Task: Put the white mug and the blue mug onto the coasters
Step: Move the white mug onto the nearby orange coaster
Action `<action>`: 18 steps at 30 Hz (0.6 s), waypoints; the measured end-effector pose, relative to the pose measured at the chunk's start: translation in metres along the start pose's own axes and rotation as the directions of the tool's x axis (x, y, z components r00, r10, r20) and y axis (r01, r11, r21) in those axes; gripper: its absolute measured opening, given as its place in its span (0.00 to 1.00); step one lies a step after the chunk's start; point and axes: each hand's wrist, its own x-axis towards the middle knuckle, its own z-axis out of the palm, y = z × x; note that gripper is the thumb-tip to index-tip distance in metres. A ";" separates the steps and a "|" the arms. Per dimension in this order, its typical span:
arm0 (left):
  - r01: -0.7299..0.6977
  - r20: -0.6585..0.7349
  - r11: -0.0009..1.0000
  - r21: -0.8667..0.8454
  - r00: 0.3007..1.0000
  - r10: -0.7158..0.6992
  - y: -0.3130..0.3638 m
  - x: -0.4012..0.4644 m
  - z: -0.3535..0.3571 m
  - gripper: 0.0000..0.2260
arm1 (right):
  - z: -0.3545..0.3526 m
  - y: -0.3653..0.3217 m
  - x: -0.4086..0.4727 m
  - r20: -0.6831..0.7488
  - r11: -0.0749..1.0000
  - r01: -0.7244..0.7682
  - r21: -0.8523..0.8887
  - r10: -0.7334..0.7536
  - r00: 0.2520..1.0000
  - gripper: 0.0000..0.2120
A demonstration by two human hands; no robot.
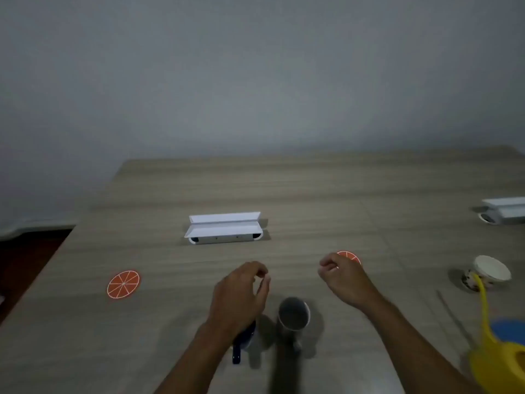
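Note:
The white mug [294, 314] stands upright near the table's front edge, its handle toward me. Just left of it the blue mug [243, 341] is mostly hidden under my left wrist; only its dark body and handle show. My left hand [241, 294] hovers above and beyond the blue mug, fingers loosely curled, holding nothing. My right hand [345, 278] hangs over the table to the right of the white mug, fingers also curled and empty. One orange-slice coaster [124, 284] lies far left. A second orange-slice coaster [349, 255] peeks out behind my right hand.
A white folded-open box [224, 227] sits mid-table beyond my hands. At the right are a patterned cup [487, 273], a yellow watering can [494, 362], a blue disc [507, 328], a thin stick [451, 311] and another white box [504, 211]. The table's left edge drops to dark floor.

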 end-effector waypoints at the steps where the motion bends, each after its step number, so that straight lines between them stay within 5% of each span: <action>1: 0.012 0.041 1.000 -0.003 0.999 -0.012 0.000 -0.010 0.007 0.07 | 0.009 0.012 -0.006 0.031 0.999 -0.039 0.013 0.039 0.999 0.02; 11: -0.033 0.271 0.999 -0.025 0.962 0.039 -0.006 -0.083 0.073 0.10 | 0.069 0.073 -0.060 0.138 0.969 -0.249 -0.009 0.248 0.959 0.05; 15: -0.028 0.521 0.997 0.078 0.853 -0.017 -0.016 -0.105 0.094 0.19 | 0.083 0.080 -0.067 0.157 0.954 -0.293 0.059 0.281 0.947 0.08; 18: -0.036 0.650 0.987 0.153 0.757 -0.073 -0.031 -0.118 0.111 0.35 | 0.094 0.084 -0.071 0.195 0.926 -0.349 0.146 0.319 0.927 0.06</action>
